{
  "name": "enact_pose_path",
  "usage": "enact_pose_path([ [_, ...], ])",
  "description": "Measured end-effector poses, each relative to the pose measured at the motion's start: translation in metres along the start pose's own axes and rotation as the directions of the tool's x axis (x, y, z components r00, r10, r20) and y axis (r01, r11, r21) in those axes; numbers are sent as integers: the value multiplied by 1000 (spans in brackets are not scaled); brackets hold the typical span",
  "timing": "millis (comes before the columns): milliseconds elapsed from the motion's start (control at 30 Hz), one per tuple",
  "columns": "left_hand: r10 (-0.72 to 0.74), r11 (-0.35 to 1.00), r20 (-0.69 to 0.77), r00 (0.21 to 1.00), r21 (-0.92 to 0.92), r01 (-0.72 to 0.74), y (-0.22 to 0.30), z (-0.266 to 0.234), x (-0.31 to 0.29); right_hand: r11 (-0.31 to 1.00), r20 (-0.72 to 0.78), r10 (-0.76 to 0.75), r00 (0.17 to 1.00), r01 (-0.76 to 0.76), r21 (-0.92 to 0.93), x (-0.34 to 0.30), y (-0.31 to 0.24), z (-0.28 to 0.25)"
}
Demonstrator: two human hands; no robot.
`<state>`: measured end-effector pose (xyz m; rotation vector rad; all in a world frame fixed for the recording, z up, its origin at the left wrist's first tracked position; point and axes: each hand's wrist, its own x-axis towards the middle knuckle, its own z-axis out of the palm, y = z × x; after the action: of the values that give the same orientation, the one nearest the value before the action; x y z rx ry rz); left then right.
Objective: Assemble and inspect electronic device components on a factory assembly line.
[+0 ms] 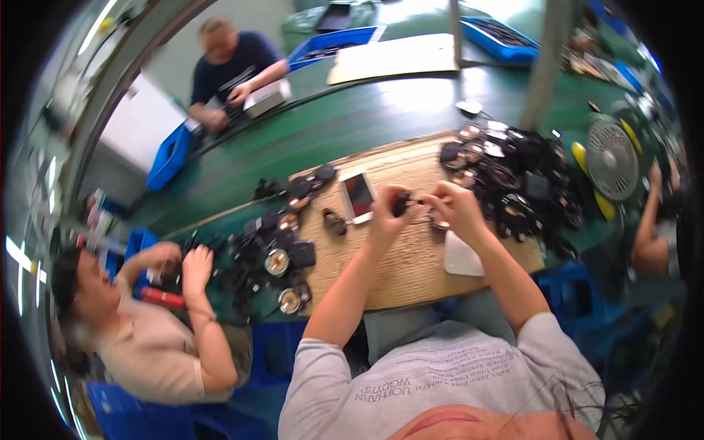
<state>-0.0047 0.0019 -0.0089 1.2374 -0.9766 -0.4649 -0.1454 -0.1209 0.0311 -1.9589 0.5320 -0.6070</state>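
Note:
Over a cardboard sheet [389, 271], my left hand [385, 224] grips a small black part [400, 204]; its exact kind is too small to tell. My right hand [456, 209] is closed in a pinch right beside that part, and what lies between its fingertips does not show clearly. A white-framed device with a dark screen [358, 196] lies just left of my left hand. Farther left on the cardboard rests another small black piece [334, 221]. Near my right wrist sits a white plate-like thing with rounded corners [462, 255].
Right of the cardboard is a large heap of black parts with cables [521, 183]; a smaller heap [271, 249] lies left. A fan [613, 161] stands at the right. Co-workers sit at left and across the green table [330, 125]. A post [546, 73] rises at the far side.

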Motion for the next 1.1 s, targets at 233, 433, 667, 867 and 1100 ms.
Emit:
enact_pose_path([
  [233, -68, 977, 102, 992, -195, 87, 3, 8, 2, 985, 20, -150, 988, 151, -88, -45, 3, -24],
  [433, -74, 984, 25, 997, -161, 77, 59, -23, 12, 753, 241, -222, 945, 324, -573, -106, 14, -44],
  [667, -219, 963, 223, 950, 209, 172, 96, -5, -12, 834, 85, -283, 956, 288, -470, -99, 16, -42],
  [867, -373, 918, 183, 910, 213, 333, 63, 26, -25, 834, -98, -459, 883, 389, -392, -90, 16, -41],
  [1100, -425, 905, 211, 880, 84, 416, 71, 30, -25, 828, -120, -494, 861, 423, -367, -94, 18, -44],
])
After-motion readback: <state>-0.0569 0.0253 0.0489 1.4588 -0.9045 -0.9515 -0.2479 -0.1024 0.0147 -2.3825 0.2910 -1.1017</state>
